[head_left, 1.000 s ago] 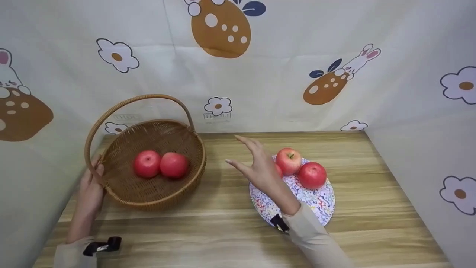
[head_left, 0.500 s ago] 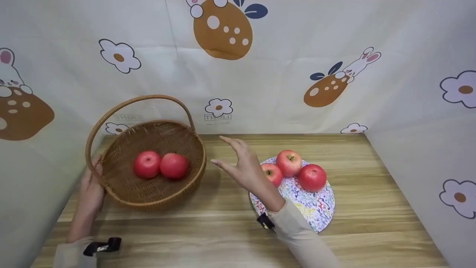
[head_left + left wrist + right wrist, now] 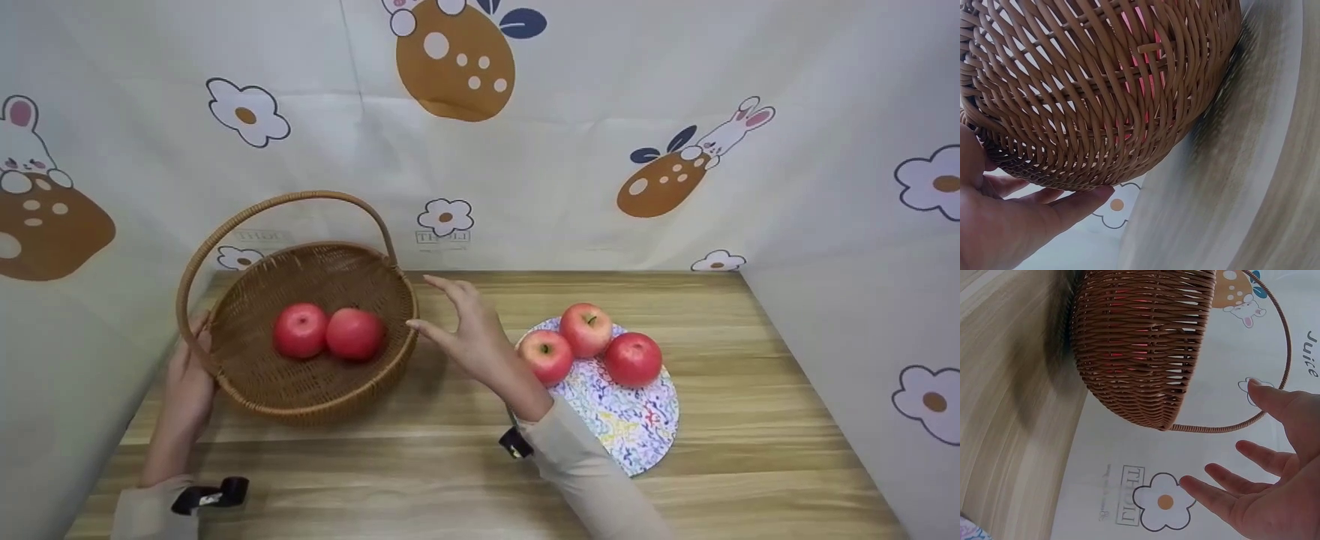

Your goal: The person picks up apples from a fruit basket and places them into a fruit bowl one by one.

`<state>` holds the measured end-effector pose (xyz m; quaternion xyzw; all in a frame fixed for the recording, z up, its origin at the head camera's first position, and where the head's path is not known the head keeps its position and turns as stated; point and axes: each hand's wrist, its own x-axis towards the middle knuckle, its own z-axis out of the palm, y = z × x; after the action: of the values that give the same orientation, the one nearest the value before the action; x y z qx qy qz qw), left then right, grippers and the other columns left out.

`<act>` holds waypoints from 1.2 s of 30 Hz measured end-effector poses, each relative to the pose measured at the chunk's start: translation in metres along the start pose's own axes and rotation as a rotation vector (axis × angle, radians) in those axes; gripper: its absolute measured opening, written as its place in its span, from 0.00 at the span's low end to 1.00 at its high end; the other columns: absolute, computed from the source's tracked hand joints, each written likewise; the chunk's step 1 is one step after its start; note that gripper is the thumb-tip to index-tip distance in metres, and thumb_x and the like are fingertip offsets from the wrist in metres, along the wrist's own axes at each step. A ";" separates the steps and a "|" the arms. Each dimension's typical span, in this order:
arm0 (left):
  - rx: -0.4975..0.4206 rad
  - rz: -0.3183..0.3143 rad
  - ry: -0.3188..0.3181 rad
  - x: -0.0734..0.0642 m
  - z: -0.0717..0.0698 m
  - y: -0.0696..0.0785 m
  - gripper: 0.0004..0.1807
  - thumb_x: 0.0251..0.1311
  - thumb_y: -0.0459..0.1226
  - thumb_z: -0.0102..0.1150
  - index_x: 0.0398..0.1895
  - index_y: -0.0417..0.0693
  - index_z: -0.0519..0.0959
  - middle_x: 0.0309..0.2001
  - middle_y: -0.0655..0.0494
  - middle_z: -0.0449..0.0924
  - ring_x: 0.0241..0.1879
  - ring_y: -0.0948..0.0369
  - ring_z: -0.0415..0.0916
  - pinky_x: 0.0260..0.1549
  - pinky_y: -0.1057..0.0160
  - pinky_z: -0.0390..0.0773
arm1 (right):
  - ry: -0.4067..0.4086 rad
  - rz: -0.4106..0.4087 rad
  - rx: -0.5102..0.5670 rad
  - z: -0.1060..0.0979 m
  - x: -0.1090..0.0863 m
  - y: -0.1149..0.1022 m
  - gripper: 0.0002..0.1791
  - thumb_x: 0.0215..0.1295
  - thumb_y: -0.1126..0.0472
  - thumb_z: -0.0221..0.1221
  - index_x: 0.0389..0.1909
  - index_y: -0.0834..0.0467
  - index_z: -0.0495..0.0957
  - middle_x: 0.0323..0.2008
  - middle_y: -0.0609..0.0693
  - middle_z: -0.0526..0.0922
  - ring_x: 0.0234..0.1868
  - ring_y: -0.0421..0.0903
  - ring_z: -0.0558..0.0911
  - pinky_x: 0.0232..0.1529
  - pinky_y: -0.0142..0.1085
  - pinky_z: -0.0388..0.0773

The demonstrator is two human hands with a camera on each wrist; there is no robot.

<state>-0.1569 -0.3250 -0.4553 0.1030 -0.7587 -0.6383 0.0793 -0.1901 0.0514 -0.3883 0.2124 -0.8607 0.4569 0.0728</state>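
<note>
A brown wicker basket (image 3: 315,394) with an arched handle (image 3: 300,196) stands at the left in the head view. Inside it lie two red apples, one on the left (image 3: 300,331) and one on the right (image 3: 355,334). My left hand (image 3: 187,382) holds the basket's left side at the rim; the left wrist view shows its fingers (image 3: 1081,205) along the weave. On the other side, my right hand (image 3: 476,337) reaches toward the right rim with thumb and fingers spread, nothing between them. In the right wrist view its fingertips (image 3: 1188,481) are apart from the basket.
Right of the basket, a round plate (image 3: 637,442) with a colourful speckled pattern carries three red apples (image 3: 586,330) at its back edge. Both stand on a wood-grain table (image 3: 750,420). A light printed cloth (image 3: 570,172) rises behind and along both sides.
My right hand has moved left from over the plate to beside the basket's right rim, uncovering the plate's left apple. My left hand and the basket have stayed in place.
</note>
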 end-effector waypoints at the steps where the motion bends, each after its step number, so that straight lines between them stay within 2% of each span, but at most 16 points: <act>1: -0.010 0.005 0.005 0.000 0.000 0.000 0.35 0.85 0.51 0.33 0.88 0.51 0.47 0.83 0.41 0.48 0.66 0.62 0.61 0.45 0.78 0.72 | -0.001 -0.002 -0.001 0.001 0.001 -0.001 0.35 0.68 0.52 0.72 0.72 0.59 0.74 0.67 0.62 0.77 0.69 0.60 0.76 0.70 0.54 0.72; 3: -0.032 0.010 0.010 0.000 0.001 -0.001 0.35 0.85 0.51 0.35 0.87 0.50 0.48 0.82 0.42 0.49 0.62 0.65 0.62 0.44 0.77 0.73 | -0.004 -0.003 -0.003 0.004 0.003 -0.002 0.35 0.68 0.52 0.72 0.72 0.59 0.74 0.67 0.62 0.78 0.69 0.60 0.76 0.71 0.53 0.71; 7: -0.043 0.011 -0.002 0.000 0.001 0.000 0.35 0.85 0.51 0.35 0.88 0.50 0.46 0.83 0.40 0.46 0.68 0.58 0.61 0.45 0.79 0.73 | -0.002 -0.015 -0.005 0.008 0.005 -0.004 0.35 0.68 0.53 0.72 0.72 0.60 0.75 0.66 0.62 0.78 0.69 0.59 0.76 0.71 0.54 0.71; 10: -0.018 -0.001 -0.002 0.000 0.001 0.001 0.35 0.85 0.51 0.33 0.88 0.52 0.45 0.85 0.40 0.43 0.75 0.53 0.54 0.50 0.79 0.70 | -0.002 -0.029 0.000 0.012 0.007 -0.005 0.34 0.67 0.54 0.72 0.71 0.61 0.75 0.65 0.62 0.79 0.68 0.59 0.77 0.71 0.54 0.71; 14: 0.011 -0.017 0.015 0.000 0.001 0.002 0.34 0.85 0.50 0.33 0.88 0.54 0.46 0.85 0.44 0.41 0.77 0.53 0.49 0.51 0.77 0.66 | -0.005 -0.039 0.011 0.018 0.009 -0.008 0.34 0.67 0.55 0.72 0.70 0.63 0.75 0.65 0.63 0.79 0.67 0.59 0.77 0.71 0.53 0.71; 17: 0.027 -0.016 0.019 0.000 0.001 0.002 0.34 0.85 0.50 0.32 0.88 0.54 0.46 0.84 0.43 0.44 0.72 0.54 0.53 0.50 0.76 0.67 | -0.005 -0.043 0.013 0.021 0.010 -0.010 0.34 0.67 0.55 0.72 0.70 0.63 0.75 0.65 0.62 0.79 0.67 0.59 0.77 0.70 0.53 0.72; 19: 0.047 -0.009 0.014 0.000 0.001 0.002 0.34 0.85 0.50 0.32 0.88 0.53 0.45 0.85 0.43 0.44 0.75 0.53 0.53 0.54 0.75 0.66 | -0.006 -0.045 0.013 0.023 0.011 -0.011 0.34 0.67 0.55 0.72 0.70 0.63 0.76 0.66 0.63 0.79 0.67 0.59 0.77 0.70 0.52 0.72; 23: -0.008 0.027 -0.008 -0.001 0.001 0.000 0.35 0.85 0.51 0.34 0.88 0.51 0.47 0.84 0.40 0.45 0.72 0.54 0.57 0.53 0.75 0.72 | -0.007 -0.060 0.002 0.026 0.014 -0.013 0.33 0.67 0.55 0.73 0.69 0.63 0.76 0.65 0.63 0.79 0.68 0.59 0.77 0.71 0.51 0.72; 26: -0.056 0.058 -0.015 -0.001 0.003 -0.001 0.35 0.84 0.50 0.37 0.87 0.47 0.49 0.81 0.39 0.48 0.64 0.61 0.62 0.44 0.77 0.75 | -0.011 -0.064 -0.013 0.028 0.015 -0.015 0.33 0.67 0.55 0.73 0.69 0.62 0.76 0.65 0.62 0.80 0.67 0.58 0.77 0.70 0.51 0.72; 30: -0.043 0.056 0.003 -0.001 0.003 -0.001 0.35 0.85 0.49 0.37 0.87 0.46 0.49 0.80 0.40 0.50 0.61 0.66 0.64 0.44 0.78 0.75 | -0.034 -0.057 -0.010 0.032 0.017 -0.018 0.33 0.67 0.55 0.72 0.70 0.60 0.76 0.65 0.62 0.79 0.68 0.57 0.77 0.71 0.49 0.72; 33: -0.030 0.034 0.016 -0.001 0.002 0.000 0.34 0.85 0.48 0.36 0.87 0.47 0.48 0.80 0.40 0.50 0.61 0.64 0.64 0.44 0.78 0.74 | -0.049 -0.058 -0.003 0.035 0.019 -0.020 0.33 0.67 0.56 0.72 0.71 0.60 0.76 0.65 0.62 0.79 0.68 0.56 0.77 0.71 0.47 0.72; 36: 0.020 0.016 0.032 -0.001 0.002 0.001 0.34 0.85 0.48 0.34 0.87 0.47 0.48 0.82 0.42 0.48 0.69 0.58 0.61 0.50 0.77 0.71 | -0.064 -0.053 -0.008 0.038 0.021 -0.023 0.33 0.68 0.56 0.72 0.71 0.60 0.75 0.66 0.61 0.79 0.68 0.55 0.77 0.71 0.46 0.72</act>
<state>-0.1563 -0.3227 -0.4548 0.1076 -0.7644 -0.6285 0.0954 -0.1965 0.0028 -0.3865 0.2492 -0.8584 0.4445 0.0581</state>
